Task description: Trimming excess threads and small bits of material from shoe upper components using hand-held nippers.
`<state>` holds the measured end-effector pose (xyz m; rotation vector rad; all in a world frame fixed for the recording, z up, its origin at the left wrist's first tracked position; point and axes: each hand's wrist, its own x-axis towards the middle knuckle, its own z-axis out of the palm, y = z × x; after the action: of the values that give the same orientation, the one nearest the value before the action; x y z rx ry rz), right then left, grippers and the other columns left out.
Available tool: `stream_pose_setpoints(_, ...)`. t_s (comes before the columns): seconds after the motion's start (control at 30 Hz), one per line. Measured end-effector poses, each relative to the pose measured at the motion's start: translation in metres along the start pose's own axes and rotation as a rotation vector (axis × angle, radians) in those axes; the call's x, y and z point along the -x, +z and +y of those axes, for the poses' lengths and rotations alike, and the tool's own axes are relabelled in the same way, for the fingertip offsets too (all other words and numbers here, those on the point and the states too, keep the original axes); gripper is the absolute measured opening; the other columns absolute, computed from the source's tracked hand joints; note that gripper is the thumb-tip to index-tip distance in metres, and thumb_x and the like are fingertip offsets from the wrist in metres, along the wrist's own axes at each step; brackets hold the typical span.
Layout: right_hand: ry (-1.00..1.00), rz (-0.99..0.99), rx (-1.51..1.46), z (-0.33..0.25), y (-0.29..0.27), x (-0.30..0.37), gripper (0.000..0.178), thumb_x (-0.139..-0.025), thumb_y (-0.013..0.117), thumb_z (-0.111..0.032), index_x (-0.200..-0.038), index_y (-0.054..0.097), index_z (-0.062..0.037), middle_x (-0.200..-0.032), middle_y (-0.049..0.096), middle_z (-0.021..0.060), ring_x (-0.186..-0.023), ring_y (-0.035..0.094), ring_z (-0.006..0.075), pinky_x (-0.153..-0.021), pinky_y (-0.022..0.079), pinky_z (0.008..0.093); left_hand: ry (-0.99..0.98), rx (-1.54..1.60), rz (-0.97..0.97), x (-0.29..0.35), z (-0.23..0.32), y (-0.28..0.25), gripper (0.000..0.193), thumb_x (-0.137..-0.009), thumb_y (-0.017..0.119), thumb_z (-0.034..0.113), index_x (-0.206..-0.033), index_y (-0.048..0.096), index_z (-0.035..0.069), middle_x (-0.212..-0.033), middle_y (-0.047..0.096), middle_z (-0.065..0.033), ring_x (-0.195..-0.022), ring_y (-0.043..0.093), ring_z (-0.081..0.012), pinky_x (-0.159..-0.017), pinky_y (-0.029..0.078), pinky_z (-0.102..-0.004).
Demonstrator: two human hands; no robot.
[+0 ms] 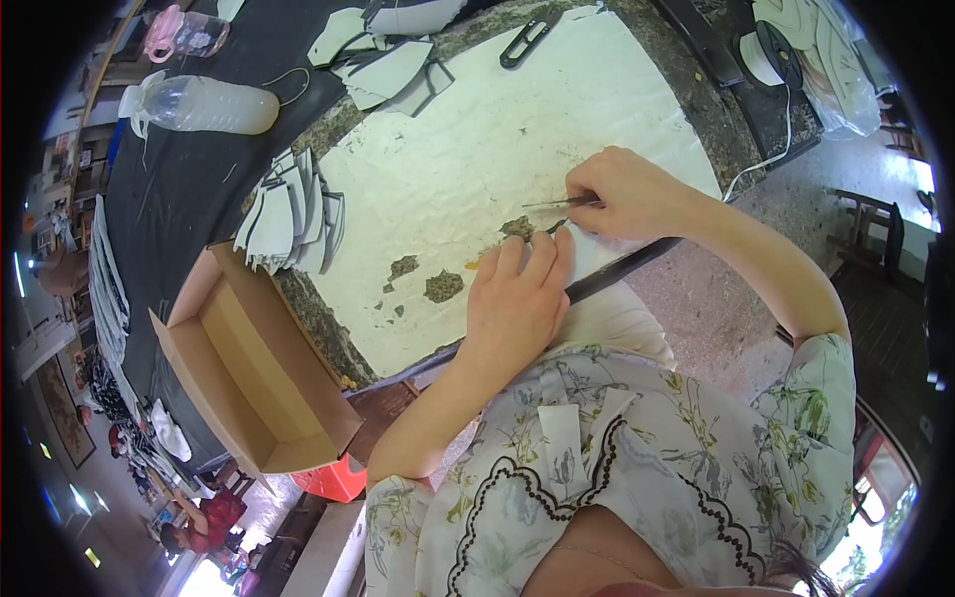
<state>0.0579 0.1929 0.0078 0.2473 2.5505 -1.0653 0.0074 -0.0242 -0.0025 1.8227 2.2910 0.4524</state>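
My right hand [627, 194] is closed around a thin pointed metal tool [557, 203]; its exact kind is too small to tell. The tip points left, just above the worn white sheet [448, 189] that covers the table. Close by, my left hand [517, 289] lies with its fingers stretched out and fingertips down at a white piece with a dark edge [589, 251]. That piece sits at the near table edge, partly hidden under both hands. A fanned stack of dark-edged white pieces [288, 214] rests on the left side of the sheet.
An open cardboard box [269, 368] stands at the left table edge. More cut pieces [388, 75] and a black-handled cutter [530, 38] lie at the far side. Two bottles, one large and translucent [209, 104], are far left. A white spool [761, 58] sits far right.
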Motion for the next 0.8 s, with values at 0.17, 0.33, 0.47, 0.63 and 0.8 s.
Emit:
stream_pose_setpoints(0.17, -0.003, 0.038, 0.084, -0.008, 0.002, 0.004, 0.02, -0.075, 0.064, -0.02, -0.073, 0.065, 0.0001, -0.074, 0.066, 0.0195, -0.079, 0.064, 0.0385, -0.07, 0.051, 0.0466, -0.002, 0.005, -0.035, -0.005, 0.003, -0.006, 0.069, -0.07, 0.071, 0.017, -0.135, 0.051, 0.006, -0.117, 0.053, -0.0091, -0.102, 0.052, -0.0297, -0.087, 0.045, -0.0416)
stream_pose_setpoints(0.33, -0.002, 0.266, 0.219, -0.004, -0.002, 0.012, 0.031, -0.085, 0.065, -0.028, -0.102, 0.061, -0.0028, -0.102, 0.066, 0.0152, -0.085, 0.065, 0.0368, -0.074, 0.051, 0.0464, -0.03, 0.018, -0.064, -0.012, 0.006, -0.008, 0.069, -0.069, 0.07, 0.016, -0.135, 0.051, 0.006, -0.113, 0.053, -0.01, -0.099, 0.051, -0.0302, -0.085, 0.045, -0.0415)
stream_pose_setpoints(0.47, 0.112, 0.702, 0.134, -0.024, -0.001, 0.048, 0.025, -0.095, 0.058, -0.029, -0.106, 0.052, -0.0069, -0.094, 0.061, 0.0128, -0.081, 0.063, 0.0334, -0.068, 0.05, 0.0416, -0.068, -0.007, 0.005, 0.0, 0.008, 0.003, 0.066, -0.069, 0.069, 0.014, -0.132, 0.052, 0.004, -0.116, 0.053, -0.011, -0.101, 0.051, -0.0312, -0.086, 0.045, -0.0429)
stream_pose_setpoints(0.63, 0.198, 0.571, 0.155, -0.021, 0.063, 0.081, 0.021, -0.093, 0.061, -0.025, -0.101, 0.053, -0.0076, -0.091, 0.057, 0.0106, -0.078, 0.061, 0.0325, -0.065, 0.049, 0.0413, -0.077, -0.004, 0.194, 0.007, 0.012, 0.018, 0.059, -0.07, 0.067, 0.013, -0.126, 0.055, 0.001, -0.12, 0.054, -0.0118, -0.106, 0.051, -0.0327, -0.092, 0.043, -0.0461)
stream_pose_setpoints(0.8, 0.125, 0.637, 0.254, -0.019, 0.076, 0.061, 0.023, -0.091, 0.064, -0.026, -0.089, 0.051, -0.0077, -0.087, 0.054, 0.006, -0.081, 0.062, 0.025, -0.055, 0.051, 0.0363, -0.08, -0.014, 0.188, 0.006, 0.013, 0.017, 0.058, -0.07, 0.066, 0.013, -0.126, 0.055, 0.001, -0.118, 0.054, -0.0119, -0.107, 0.051, -0.0326, -0.094, 0.042, -0.0464)
